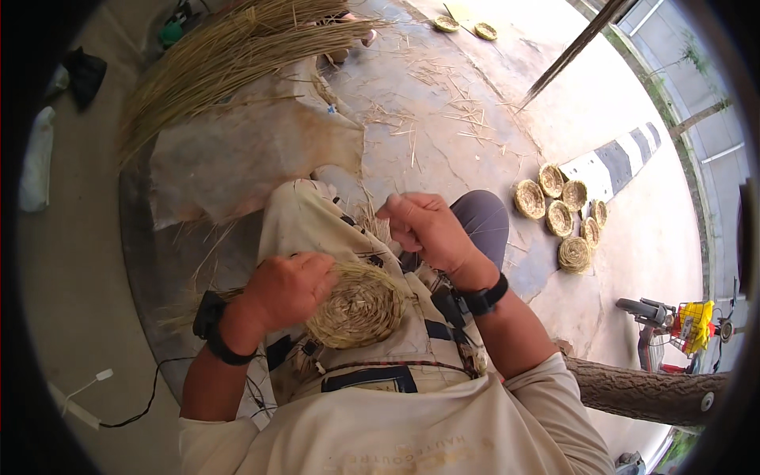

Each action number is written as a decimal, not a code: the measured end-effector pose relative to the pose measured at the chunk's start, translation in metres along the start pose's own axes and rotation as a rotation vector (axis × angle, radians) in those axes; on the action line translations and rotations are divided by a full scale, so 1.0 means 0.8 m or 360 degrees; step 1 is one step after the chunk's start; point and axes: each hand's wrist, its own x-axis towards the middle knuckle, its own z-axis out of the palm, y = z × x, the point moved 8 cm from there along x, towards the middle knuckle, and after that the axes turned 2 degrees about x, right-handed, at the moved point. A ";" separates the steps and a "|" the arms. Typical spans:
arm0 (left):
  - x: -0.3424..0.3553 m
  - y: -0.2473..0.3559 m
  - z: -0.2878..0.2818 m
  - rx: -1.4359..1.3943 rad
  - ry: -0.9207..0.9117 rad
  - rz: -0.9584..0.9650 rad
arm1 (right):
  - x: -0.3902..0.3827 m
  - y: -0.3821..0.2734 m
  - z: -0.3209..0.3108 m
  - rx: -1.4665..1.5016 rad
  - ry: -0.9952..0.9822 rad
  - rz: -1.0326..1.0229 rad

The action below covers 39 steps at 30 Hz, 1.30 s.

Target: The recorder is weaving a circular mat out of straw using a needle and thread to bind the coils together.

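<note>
A round woven straw basket (360, 307) lies on my lap, its coiled surface turned up toward me. Closed on its upper left rim is my left hand (291, 290), with loose straw ends sticking out beside the wrist. My right hand (427, 231) is raised above my right thigh, apart from the basket. Its fingers are curled in and the thumb presses on them; whatever they pinch, perhaps a thin strand, cannot be made out. Both wrists carry black bands.
A large bundle of long dry straw (229, 59) lies at the upper left, above a stained sheet (253, 150). Several small straw baskets (558, 218) stand right, by a striped post (613, 162). A tree trunk (633, 388) and parked bicycle (673, 323) are farther right.
</note>
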 end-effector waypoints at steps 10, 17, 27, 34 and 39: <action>-0.037 -0.013 0.007 0.0052 -0.0093 -0.0192 | -0.041 -0.007 0.079 -0.1775 -0.0311 -0.0745; -0.035 -0.018 0.026 -0.0044 0.0075 -0.0190 | -0.047 -0.003 0.052 -0.1602 -0.0250 -0.0586; -0.023 -0.005 0.005 0.0031 0.0005 -0.0101 | -0.110 -0.026 0.239 -0.2030 -0.1320 -0.1536; -0.037 -0.025 0.005 -0.0451 0.0185 -0.0172 | -0.102 0.024 0.208 -0.1071 -0.1287 -0.1208; -0.026 -0.037 0.014 -0.0415 0.0043 -0.0402 | -0.109 0.022 0.197 -0.1341 -0.1361 -0.1076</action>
